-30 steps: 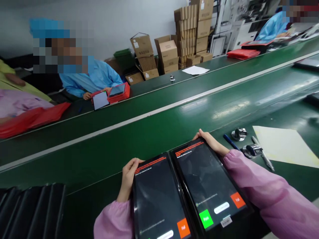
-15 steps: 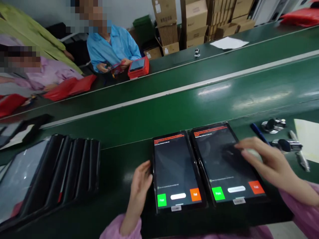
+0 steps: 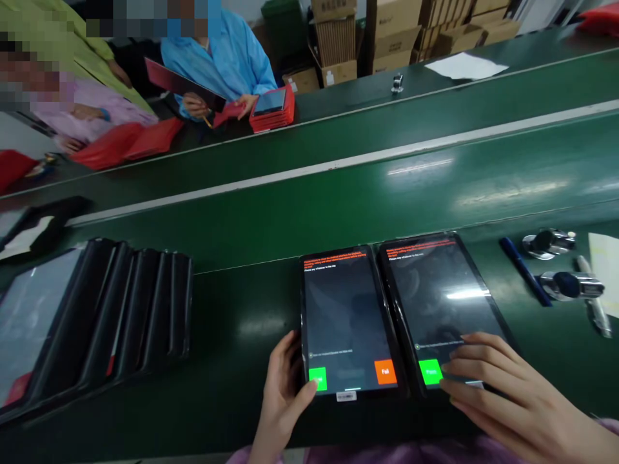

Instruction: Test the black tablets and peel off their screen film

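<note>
Two black tablets lie side by side on the green bench in front of me, screens lit with red text and green and orange buttons. My left hand (image 3: 285,386) rests at the lower left edge of the left tablet (image 3: 345,309), its thumb on the green button. My right hand (image 3: 503,393) lies open over the lower part of the right tablet (image 3: 442,290), fingers stretched out with the tips by its green button. Neither hand holds anything.
A row of black tablets (image 3: 120,309) leans at the left. A blue pen (image 3: 525,270), two metal stamps (image 3: 561,283) and a paper sheet (image 3: 604,258) lie at the right. Across the green conveyor belt (image 3: 338,200), people handle red cases (image 3: 271,109); cardboard boxes (image 3: 387,32) stand behind.
Both hands left the tablets' top edges and came down to the lower ends. My left thumb now touches the green button, and my right fingers reached the right tablet's buttons. The view swung left.
</note>
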`<state>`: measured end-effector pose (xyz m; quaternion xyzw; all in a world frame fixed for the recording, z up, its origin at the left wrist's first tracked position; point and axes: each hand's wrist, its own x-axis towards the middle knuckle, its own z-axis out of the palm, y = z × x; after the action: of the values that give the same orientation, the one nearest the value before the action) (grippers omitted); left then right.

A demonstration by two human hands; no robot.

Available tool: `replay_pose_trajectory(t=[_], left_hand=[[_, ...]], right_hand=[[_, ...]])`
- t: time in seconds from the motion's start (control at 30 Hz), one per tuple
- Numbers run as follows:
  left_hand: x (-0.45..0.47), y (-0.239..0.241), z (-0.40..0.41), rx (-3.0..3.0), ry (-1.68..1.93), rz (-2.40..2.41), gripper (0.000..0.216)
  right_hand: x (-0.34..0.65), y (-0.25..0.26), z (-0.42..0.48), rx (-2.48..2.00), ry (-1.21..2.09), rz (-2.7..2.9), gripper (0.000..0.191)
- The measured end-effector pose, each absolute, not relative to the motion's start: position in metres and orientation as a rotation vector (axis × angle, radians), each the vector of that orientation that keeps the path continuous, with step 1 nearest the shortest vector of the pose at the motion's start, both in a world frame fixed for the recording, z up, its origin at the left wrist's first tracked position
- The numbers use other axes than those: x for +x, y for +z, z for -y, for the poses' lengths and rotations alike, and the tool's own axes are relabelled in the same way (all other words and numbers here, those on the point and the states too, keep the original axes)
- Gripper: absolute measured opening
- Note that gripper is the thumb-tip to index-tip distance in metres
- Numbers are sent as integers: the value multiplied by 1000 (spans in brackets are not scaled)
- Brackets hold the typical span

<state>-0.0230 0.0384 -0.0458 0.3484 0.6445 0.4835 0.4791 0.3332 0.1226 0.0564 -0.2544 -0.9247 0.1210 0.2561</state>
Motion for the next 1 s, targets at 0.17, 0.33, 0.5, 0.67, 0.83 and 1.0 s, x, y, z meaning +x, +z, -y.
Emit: replay_pose_trajectory(t=[0.17,0.33,0.5,0.67,0.83,1.0], left_hand=[[-48,-44,-48,999,1222,-1510,71],[-62,-13,-116,1542,1130,-1658,46],[-43,8,-199,2154,740,-1695,52],[-39,9,-192,2372,646,-1710,49],[-50,11,-170,2473,762,-1750,44],[-43,11,-193,2535,675,-1826,43]], right_hand=[[339,46,-113,-772,220,2604,23],[330,56,-152,-730,131,2636,34],[305,43,-232,-1113,-171,2546,44],[300,36,-239,-1090,-192,2573,40],[312,43,-221,-1043,-168,2484,47],[305,34,-239,-1100,-226,2458,47]])
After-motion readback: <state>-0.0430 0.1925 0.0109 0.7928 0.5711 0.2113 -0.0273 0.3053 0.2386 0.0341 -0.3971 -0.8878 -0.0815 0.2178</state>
